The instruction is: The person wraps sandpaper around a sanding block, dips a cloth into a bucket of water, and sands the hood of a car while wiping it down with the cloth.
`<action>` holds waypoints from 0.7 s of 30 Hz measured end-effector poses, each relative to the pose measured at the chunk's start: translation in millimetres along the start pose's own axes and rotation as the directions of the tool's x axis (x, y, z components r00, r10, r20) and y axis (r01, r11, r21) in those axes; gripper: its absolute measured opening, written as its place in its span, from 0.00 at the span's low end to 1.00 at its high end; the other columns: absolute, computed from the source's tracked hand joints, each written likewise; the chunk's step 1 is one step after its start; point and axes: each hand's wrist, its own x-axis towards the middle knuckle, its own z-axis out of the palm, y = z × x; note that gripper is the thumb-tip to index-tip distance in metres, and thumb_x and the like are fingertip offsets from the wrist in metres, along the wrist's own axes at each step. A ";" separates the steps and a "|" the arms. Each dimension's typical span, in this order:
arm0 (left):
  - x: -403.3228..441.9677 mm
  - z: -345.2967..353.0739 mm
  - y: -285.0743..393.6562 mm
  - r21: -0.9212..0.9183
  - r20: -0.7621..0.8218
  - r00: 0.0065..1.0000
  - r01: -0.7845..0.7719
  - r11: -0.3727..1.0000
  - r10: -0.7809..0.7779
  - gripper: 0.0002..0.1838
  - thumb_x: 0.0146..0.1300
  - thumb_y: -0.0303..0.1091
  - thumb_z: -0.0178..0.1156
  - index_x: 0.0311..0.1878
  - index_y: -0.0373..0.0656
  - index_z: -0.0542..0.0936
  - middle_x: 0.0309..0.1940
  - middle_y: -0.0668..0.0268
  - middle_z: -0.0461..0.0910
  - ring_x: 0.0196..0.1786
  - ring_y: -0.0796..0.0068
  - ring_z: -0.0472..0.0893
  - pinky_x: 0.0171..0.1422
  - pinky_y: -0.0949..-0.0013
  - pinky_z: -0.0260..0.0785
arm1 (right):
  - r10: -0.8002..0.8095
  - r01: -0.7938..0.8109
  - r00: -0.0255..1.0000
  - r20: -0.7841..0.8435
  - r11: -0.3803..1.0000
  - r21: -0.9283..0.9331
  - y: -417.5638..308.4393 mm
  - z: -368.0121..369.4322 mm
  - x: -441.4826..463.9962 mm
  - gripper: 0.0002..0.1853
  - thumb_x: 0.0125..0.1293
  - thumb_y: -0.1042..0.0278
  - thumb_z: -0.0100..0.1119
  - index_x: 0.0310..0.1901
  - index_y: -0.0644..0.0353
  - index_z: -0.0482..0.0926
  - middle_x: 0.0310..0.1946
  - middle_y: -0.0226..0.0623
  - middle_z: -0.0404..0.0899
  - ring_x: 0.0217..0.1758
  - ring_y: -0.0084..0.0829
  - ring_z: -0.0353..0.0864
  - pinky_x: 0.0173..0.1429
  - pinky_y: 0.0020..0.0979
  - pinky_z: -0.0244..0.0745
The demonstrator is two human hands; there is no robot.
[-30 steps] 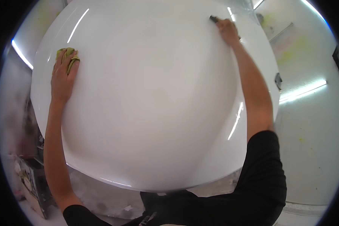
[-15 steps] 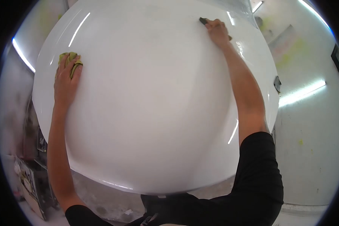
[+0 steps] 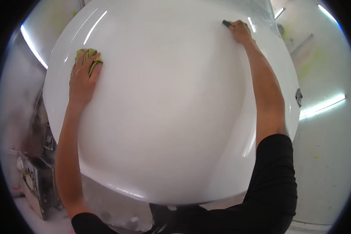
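A large, glossy white curved panel, like a car hood [image 3: 163,109], fills the middle of the view. My left hand [image 3: 81,84] presses a crumpled yellow-green cloth [image 3: 92,52] onto its left side, fingers bent over the folds. At the far right of the panel, my right hand [image 3: 241,32] grips a small dark block [image 3: 226,23]. Its dark end sticks out to the left of my fingers and appears to touch the white surface. The rest of the block is hidden in my grip.
Clear plastic-like sheeting [image 3: 263,13] lies beyond the panel's upper right. A dark fitting [image 3: 298,96] sits at the right edge. Pale walls carry bright tube lights [image 3: 323,106]. A cluttered dark stand [image 3: 37,183] is at lower left.
The view has shifted, so the panel and both hands appear farther right. Each hand keeps its hold, on the cloth and on the dark block. Any slide over the panel is small.
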 end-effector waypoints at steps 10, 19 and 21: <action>-5.1 3.7 8.7 0.018 0.006 0.999 0.054 0.998 -0.054 0.23 0.77 0.47 0.57 0.69 0.49 0.81 0.77 0.58 0.69 0.77 0.47 0.70 0.83 0.48 0.59 | -0.370 0.365 0.928 -0.039 0.926 -0.101 -36.2 -65.3 -181.8 0.22 0.74 0.69 0.56 0.68 0.51 0.82 0.54 0.43 0.80 0.59 0.48 0.76 0.66 0.45 0.74; -8.2 5.3 9.2 0.005 0.030 0.998 0.051 0.999 -0.051 0.23 0.77 0.47 0.58 0.69 0.50 0.81 0.79 0.59 0.67 0.78 0.49 0.68 0.82 0.49 0.60 | 0.026 -0.019 0.999 0.032 0.978 -0.207 -97.1 -35.5 -87.8 0.17 0.76 0.62 0.58 0.61 0.53 0.85 0.46 0.45 0.82 0.54 0.48 0.80 0.60 0.45 0.75; -5.9 2.5 7.0 0.030 0.021 0.999 0.047 0.998 -0.048 0.23 0.76 0.47 0.58 0.69 0.50 0.81 0.79 0.59 0.67 0.78 0.48 0.68 0.82 0.48 0.61 | -0.291 0.294 0.956 0.050 0.925 -0.240 -108.6 -54.6 -185.4 0.20 0.72 0.68 0.62 0.64 0.52 0.84 0.51 0.47 0.83 0.55 0.50 0.80 0.59 0.45 0.76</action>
